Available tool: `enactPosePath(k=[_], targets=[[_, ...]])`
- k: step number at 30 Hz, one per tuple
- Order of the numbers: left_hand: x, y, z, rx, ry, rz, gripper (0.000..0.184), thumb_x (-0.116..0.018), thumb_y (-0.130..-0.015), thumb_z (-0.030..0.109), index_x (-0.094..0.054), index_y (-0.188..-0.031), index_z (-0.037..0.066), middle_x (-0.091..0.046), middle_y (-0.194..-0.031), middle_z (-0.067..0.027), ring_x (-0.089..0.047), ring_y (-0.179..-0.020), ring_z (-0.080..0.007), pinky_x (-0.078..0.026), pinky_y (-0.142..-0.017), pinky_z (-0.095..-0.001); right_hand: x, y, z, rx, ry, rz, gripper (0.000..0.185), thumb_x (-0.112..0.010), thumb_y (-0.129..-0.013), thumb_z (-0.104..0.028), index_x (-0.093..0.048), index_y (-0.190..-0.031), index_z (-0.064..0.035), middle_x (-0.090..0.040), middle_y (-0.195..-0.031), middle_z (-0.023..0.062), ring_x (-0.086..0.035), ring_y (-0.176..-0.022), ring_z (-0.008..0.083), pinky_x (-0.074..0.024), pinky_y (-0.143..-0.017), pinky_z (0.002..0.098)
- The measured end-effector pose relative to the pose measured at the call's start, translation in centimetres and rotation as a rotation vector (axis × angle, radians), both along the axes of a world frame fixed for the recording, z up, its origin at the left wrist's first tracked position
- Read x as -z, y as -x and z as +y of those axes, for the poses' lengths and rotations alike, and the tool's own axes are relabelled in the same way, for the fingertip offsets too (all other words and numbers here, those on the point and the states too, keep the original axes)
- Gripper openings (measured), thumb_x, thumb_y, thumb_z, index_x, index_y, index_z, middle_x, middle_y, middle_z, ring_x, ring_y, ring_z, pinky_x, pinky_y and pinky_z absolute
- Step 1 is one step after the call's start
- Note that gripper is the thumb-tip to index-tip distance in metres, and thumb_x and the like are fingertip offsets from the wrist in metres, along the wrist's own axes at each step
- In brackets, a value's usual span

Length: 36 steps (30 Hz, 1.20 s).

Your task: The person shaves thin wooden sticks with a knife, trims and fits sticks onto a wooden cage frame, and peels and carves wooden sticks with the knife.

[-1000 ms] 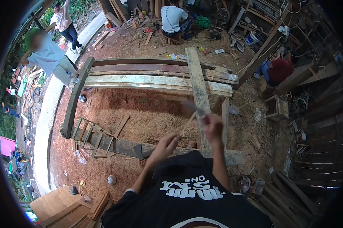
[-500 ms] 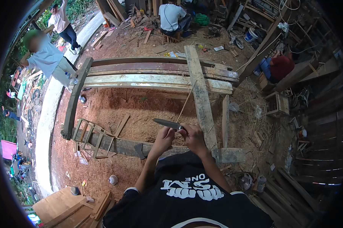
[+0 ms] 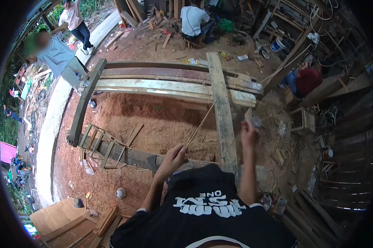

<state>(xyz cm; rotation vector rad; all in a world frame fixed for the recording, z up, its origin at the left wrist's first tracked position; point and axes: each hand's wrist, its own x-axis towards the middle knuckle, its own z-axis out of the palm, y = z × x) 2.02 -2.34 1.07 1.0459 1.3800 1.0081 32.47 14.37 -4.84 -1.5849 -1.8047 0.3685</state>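
My left hand (image 3: 174, 159) is closed around the lower end of a thin wooden stick (image 3: 201, 123). The stick slants up and to the right, and its far end reaches the upright plank (image 3: 222, 111). To the right of that plank, my right hand (image 3: 249, 134) is raised and closed, somewhat smeared by motion. A pale, blade-like shape stands above its fingers; it appears to be the knife (image 3: 248, 113), though its outline is unclear. The two hands are well apart, with the plank between them.
A bench-like frame of long boards (image 3: 153, 86) stands ahead, over wood shavings. A small wooden rack (image 3: 99, 144) leans on the near beam (image 3: 137, 158). One person sits at the back (image 3: 193, 20), another at the right (image 3: 308, 80); two stand at the left.
My right hand has moved right, away from my left hand and across the plank. The knife no longer lies over the stick. My left hand has shifted slightly down and left, still gripping the stick.
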Motion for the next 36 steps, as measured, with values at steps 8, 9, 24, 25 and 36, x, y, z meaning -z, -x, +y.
enactPosePath(k=[8,9,24,25,36], targets=[[1.6,0.0,3.5,-0.174,0.071,-0.254,0.026,-0.046,-0.107,0.028,-0.054,-0.095,0.006,-0.043,-0.066,0.0054,-0.039,-0.053,-0.0037,-0.032,-0.045,-0.0229,-2.4,4.5,-4.1,-0.237,-0.047,-0.015,0.028,-0.056,-0.099,-0.034,-0.065,-0.099,-0.0072,-0.064,-0.083,0.0146,-0.061,-0.074,0.0354,-0.0441,-0.068,0.0476],[1.4,-0.2,3.8,-0.176,0.067,-0.253,0.025,-0.046,-0.107,0.027,-0.054,-0.095,0.007,-0.043,-0.066,0.0055,-0.039,-0.053,-0.0037,-0.032,-0.045,-0.0226,-3.7,6.2,-5.3,-0.3,-0.093,0.001,0.03,-0.053,-0.1,-0.036,-0.064,-0.099,-0.0077,-0.064,-0.083,0.0146,-0.061,-0.075,0.0351,-0.0439,-0.07,0.0473],[0.1,-1.9,2.4,-0.019,-0.085,0.066,0.021,-0.049,-0.103,0.019,-0.055,-0.089,0.004,-0.045,-0.069,0.0041,-0.042,-0.062,-0.0049,-0.036,-0.053,-0.0244,-4.7,9.4,-4.5,-0.488,-0.284,0.037,0.033,-0.059,-0.095,-0.041,-0.065,-0.096,-0.0091,-0.064,-0.078,0.0082,-0.062,-0.077,0.0304,-0.043,-0.072,0.042],[-0.2,-1.3,1.8,0.001,-0.085,0.037,0.023,-0.048,-0.103,0.019,-0.055,-0.089,0.003,-0.045,-0.069,0.0033,-0.042,-0.062,-0.0054,-0.037,-0.053,-0.0252,-4.9,8.1,-3.4,-0.413,-0.277,-0.036,0.032,-0.059,-0.094,-0.041,-0.065,-0.094,-0.0094,-0.064,-0.078,0.0078,-0.062,-0.076,0.0298,-0.0431,-0.071,0.0421],[-0.1,-1.0,0.2,0.006,0.049,-0.114,0.027,-0.048,-0.105,0.029,-0.053,-0.087,0.009,-0.041,-0.071,0.0082,-0.039,-0.063,-0.0024,-0.034,-0.054,-0.0214,-3.8,6.4,-1.4,-0.291,-0.311,-0.137,0.026,-0.065,-0.091,-0.036,-0.063,-0.082,-0.0116,-0.058,-0.072,0.0078,-0.058,-0.071,0.0277,-0.0405,-0.067,0.0421]])
